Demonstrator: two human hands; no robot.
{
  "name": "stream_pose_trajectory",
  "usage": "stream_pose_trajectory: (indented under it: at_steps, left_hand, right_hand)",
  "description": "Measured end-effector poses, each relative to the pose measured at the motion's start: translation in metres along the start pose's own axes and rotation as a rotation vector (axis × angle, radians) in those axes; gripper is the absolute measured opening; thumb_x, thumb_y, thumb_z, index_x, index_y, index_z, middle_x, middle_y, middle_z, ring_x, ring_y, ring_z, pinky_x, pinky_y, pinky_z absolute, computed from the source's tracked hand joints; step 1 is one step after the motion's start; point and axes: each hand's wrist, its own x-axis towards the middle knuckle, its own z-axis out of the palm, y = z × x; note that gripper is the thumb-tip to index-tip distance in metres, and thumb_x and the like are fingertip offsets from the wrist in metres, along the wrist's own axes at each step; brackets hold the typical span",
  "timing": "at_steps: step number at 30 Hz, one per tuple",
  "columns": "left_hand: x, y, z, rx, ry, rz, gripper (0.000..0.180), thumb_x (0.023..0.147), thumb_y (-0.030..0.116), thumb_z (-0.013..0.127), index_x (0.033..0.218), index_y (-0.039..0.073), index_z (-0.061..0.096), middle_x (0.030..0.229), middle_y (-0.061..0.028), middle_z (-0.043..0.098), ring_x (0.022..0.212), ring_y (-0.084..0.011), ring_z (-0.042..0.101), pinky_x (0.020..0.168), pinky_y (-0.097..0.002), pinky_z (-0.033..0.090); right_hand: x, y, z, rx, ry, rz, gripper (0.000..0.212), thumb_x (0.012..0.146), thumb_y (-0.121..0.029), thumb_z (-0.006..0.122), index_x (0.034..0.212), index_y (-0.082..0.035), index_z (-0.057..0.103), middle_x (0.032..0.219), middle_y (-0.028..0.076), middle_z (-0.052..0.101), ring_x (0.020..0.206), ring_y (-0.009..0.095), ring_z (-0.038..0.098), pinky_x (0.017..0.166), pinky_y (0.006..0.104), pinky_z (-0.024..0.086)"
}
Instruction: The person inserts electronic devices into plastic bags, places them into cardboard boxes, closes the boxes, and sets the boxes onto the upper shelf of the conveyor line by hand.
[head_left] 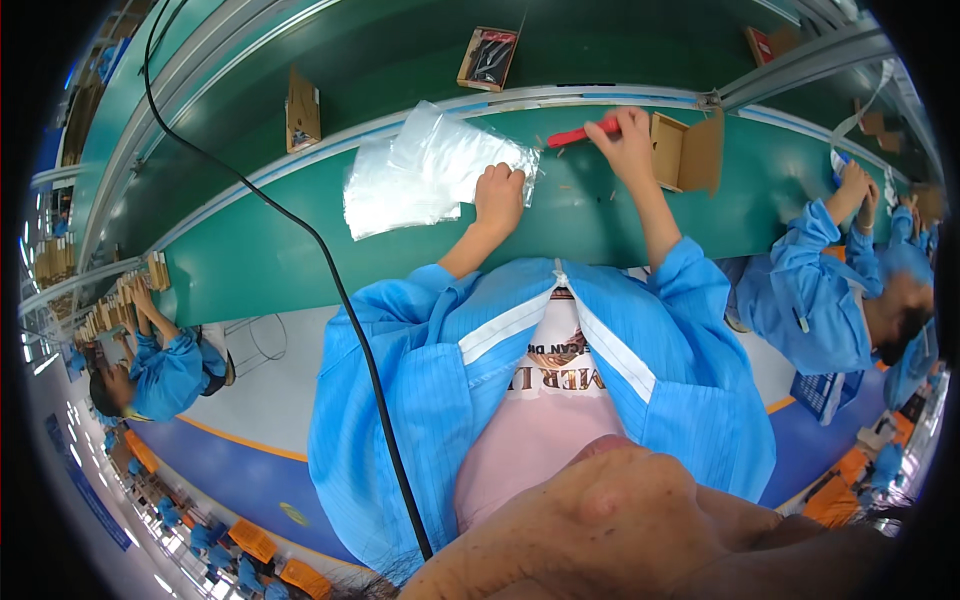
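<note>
On the green work table lies a spread of clear plastic bags (400,175). My left hand (498,200) rests at their right end, its fingers curled in on the edge of a bag. To the right, my right hand (628,145) is closed round a long, narrow red object (575,136), which points left toward the bags. What kind of object it is, I cannot make out. Just right of that hand stands a small cardboard box (668,150) with its lid raised. Small light scraps lie on the table between my hands.
Beyond a metal rail, the green conveyor surface (390,75) carries a box with a black item in it (490,58) and another cardboard box (303,110). A black cable (300,225) hangs across the left. People in blue sit at both sides.
</note>
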Motion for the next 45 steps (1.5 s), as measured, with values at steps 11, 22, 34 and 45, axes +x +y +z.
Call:
stream_pose_trajectory:
  at_steps: [11,22,34,45]
  left_hand:
    - [0.009,-0.003,-0.002,-0.106,-0.031,-0.089,0.003,0.075,0.007,0.06,0.078,0.005,0.061,0.076,-0.013,0.053,0.075,-0.032,0.051,0.066,-0.0415,0.042]
    - [0.013,-0.021,0.01,-0.512,0.003,-0.673,0.011,0.084,0.009,0.053,0.085,0.001,0.06,0.083,-0.0166,0.061,0.076,-0.0315,0.058,0.068,-0.0371,0.045]
    - [0.02,0.025,-0.044,-0.236,0.256,0.151,0.015,0.067,0.006,0.057,0.082,0.006,0.059,0.075,-0.0083,0.051,0.072,-0.0282,0.051,0.063,-0.0378,0.041]
    - [0.02,0.069,-0.086,-0.471,0.01,0.331,0.022,0.071,0.015,0.063,0.087,0.002,0.057,0.085,-0.0124,0.054,0.081,-0.0287,0.053,0.07,-0.0363,0.044]
  right_hand:
    - [-0.071,-0.011,-0.037,0.182,0.025,0.303,0.027,0.082,-0.025,0.065,0.093,0.0,0.06,0.089,0.011,0.059,0.071,0.02,0.061,0.061,0.0299,0.048]
    - [-0.119,-0.047,0.007,0.317,-0.377,0.201,0.025,0.088,-0.02,0.058,0.105,-0.003,0.055,0.09,0.013,0.062,0.07,0.022,0.064,0.061,0.0321,0.051]
    - [-0.087,-0.085,-0.002,1.201,-0.594,0.871,0.042,0.092,-0.043,0.047,0.106,-0.003,0.052,0.09,0.007,0.058,0.081,0.021,0.062,0.069,0.0356,0.053]
    - [-0.087,-0.07,0.009,1.44,-0.324,1.106,0.022,0.088,-0.011,0.055,0.105,0.002,0.05,0.087,0.008,0.059,0.074,0.013,0.059,0.06,0.0249,0.05]
